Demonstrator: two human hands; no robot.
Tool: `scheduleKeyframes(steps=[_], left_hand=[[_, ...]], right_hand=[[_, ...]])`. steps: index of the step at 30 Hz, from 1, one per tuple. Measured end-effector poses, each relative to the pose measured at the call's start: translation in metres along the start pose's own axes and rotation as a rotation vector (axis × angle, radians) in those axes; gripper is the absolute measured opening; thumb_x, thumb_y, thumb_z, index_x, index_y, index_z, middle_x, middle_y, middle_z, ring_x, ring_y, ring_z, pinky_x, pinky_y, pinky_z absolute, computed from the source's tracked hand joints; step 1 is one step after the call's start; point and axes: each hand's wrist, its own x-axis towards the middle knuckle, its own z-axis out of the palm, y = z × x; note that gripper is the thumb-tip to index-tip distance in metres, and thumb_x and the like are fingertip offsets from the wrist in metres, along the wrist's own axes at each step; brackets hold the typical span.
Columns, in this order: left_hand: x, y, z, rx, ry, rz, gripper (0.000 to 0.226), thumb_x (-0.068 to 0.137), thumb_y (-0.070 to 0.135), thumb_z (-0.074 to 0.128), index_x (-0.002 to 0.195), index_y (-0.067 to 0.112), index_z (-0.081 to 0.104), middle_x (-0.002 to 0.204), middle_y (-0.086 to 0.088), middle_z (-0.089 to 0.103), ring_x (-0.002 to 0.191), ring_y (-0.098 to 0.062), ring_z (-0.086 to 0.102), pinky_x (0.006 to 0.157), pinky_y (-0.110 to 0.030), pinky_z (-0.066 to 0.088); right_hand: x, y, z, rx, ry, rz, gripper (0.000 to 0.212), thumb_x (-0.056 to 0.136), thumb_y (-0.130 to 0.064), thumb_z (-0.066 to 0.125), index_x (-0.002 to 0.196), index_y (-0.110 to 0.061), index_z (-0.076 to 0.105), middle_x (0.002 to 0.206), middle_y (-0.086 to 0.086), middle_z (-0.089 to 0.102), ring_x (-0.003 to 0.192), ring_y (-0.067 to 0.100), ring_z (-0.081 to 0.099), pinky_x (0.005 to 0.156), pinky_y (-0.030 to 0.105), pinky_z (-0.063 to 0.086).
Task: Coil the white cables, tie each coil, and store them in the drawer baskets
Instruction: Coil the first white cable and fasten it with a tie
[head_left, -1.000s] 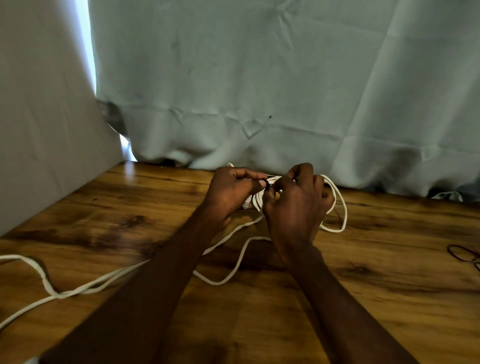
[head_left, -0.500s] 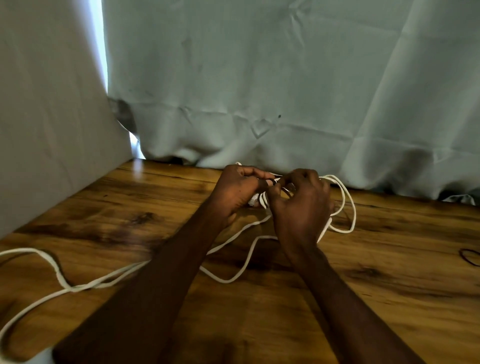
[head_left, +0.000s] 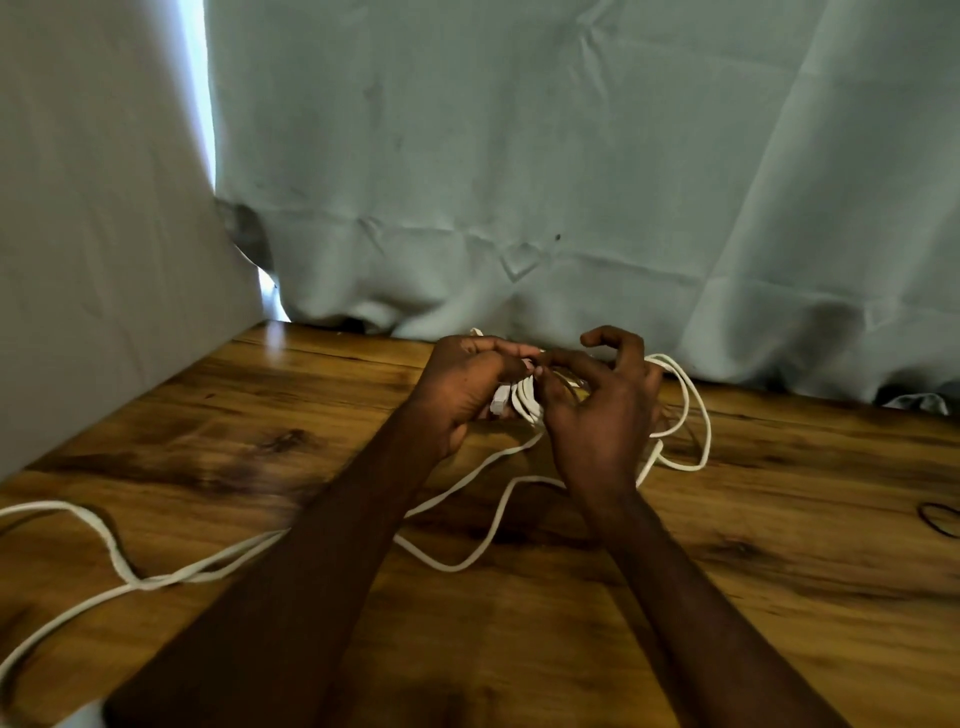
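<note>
A white cable coil (head_left: 522, 402) is held between both hands near the back of the wooden table (head_left: 779, 597). My left hand (head_left: 465, 389) grips the bundled loops, with a white plug end showing under its fingers. My right hand (head_left: 597, 410) pinches the coil's top with thumb and forefinger, its other fingers lifted and curled. Loose loops (head_left: 691, 415) stick out to the right of my right hand. A long loose stretch of white cable (head_left: 124, 566) trails from the coil across the table to the left edge.
A pale green curtain (head_left: 571, 182) hangs along the table's back edge, and a grey panel (head_left: 93, 234) stands on the left. A thin black band (head_left: 937, 519) lies at the right edge. A bit of white cloth (head_left: 914, 402) shows under the curtain.
My right hand's outer fingers have lifted and spread from a tight fist while thumb and forefinger stay at the coil. The left hand keeps its grip. The view shifted slightly.
</note>
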Motion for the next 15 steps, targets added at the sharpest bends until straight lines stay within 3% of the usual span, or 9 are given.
scheduleKeyframes(steps=[2,6,8,11,15], left_hand=[[-0.0009,0.0026,-0.001,0.007,-0.015,-0.019,0.023,0.086,-0.004,0.068,0.106,0.001,0.078,0.098,-0.02,0.078,0.091,-0.036,0.075,0.084,-0.049,0.06],[-0.0013,0.0073,0.0004,-0.025,0.017,-0.074,0.025,0.087,-0.004,0.068,0.107,0.006,0.078,0.082,-0.007,0.078,0.062,-0.013,0.072,0.059,-0.027,0.056],[-0.0016,0.0059,0.0028,-0.033,0.014,-0.092,0.025,0.088,-0.004,0.068,0.108,0.006,0.078,0.081,-0.005,0.078,0.06,-0.01,0.071,0.052,-0.022,0.055],[-0.0012,0.002,0.0055,-0.032,-0.003,-0.094,0.024,0.089,-0.004,0.068,0.108,0.006,0.078,0.083,-0.005,0.078,0.062,-0.009,0.072,0.051,-0.021,0.055],[-0.0001,0.0002,0.0062,-0.025,-0.023,-0.09,0.023,0.09,-0.003,0.068,0.107,0.008,0.078,0.088,-0.005,0.079,0.069,-0.012,0.073,0.061,-0.027,0.062]], right_hand=[[0.0012,0.0023,0.001,0.018,-0.005,-0.009,0.013,0.082,-0.033,0.08,0.095,-0.032,0.08,0.128,-0.009,0.054,0.117,0.022,0.047,0.087,0.052,0.048],[0.0004,0.0013,0.0018,-0.046,0.043,0.031,0.006,0.08,-0.03,0.078,0.085,-0.027,0.078,0.119,-0.003,0.056,0.111,0.024,0.051,0.087,0.05,0.05],[-0.002,-0.0015,0.0019,-0.112,0.053,0.093,0.005,0.078,-0.031,0.077,0.082,-0.028,0.077,0.118,-0.003,0.056,0.111,0.026,0.052,0.086,0.047,0.05],[-0.0034,-0.0034,0.0009,-0.226,0.054,0.124,0.008,0.079,-0.034,0.074,0.083,-0.028,0.076,0.118,-0.003,0.056,0.113,0.028,0.052,0.087,0.049,0.05],[-0.0024,-0.0019,-0.0008,-0.42,0.048,0.009,0.018,0.082,-0.035,0.071,0.094,-0.023,0.077,0.12,0.0,0.057,0.113,0.03,0.053,0.089,0.046,0.041]])
